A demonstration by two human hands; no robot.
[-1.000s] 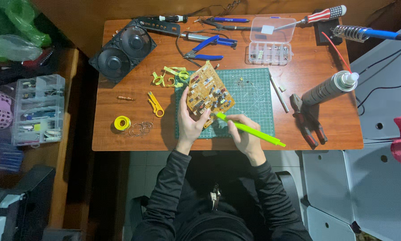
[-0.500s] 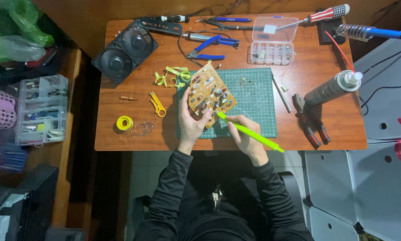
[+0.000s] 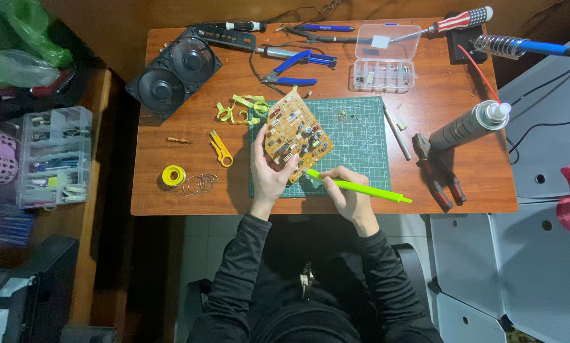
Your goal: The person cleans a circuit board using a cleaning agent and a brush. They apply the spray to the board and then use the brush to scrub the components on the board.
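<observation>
A tan circuit board (image 3: 296,133) studded with small components is tilted over a green cutting mat (image 3: 355,136) on the wooden table. My left hand (image 3: 269,171) grips the board by its lower left edge. My right hand (image 3: 347,194) holds a long lime-green tool (image 3: 361,187) like a pen, its tip touching the board's lower corner.
On the table (image 3: 171,127): a twin speaker unit (image 3: 174,73), blue-handled pliers (image 3: 298,68), a clear parts box (image 3: 385,60), a spray can (image 3: 469,124), dark pliers (image 3: 440,171), a yellow solder spool (image 3: 172,175), a striped screwdriver (image 3: 456,22). A soldering iron stand (image 3: 507,46) sits far right. Storage bins (image 3: 53,155) stand left.
The green tool's tip has stayed at the board's lower corner while my right hand shifted slightly. The board and left hand are nearly unchanged.
</observation>
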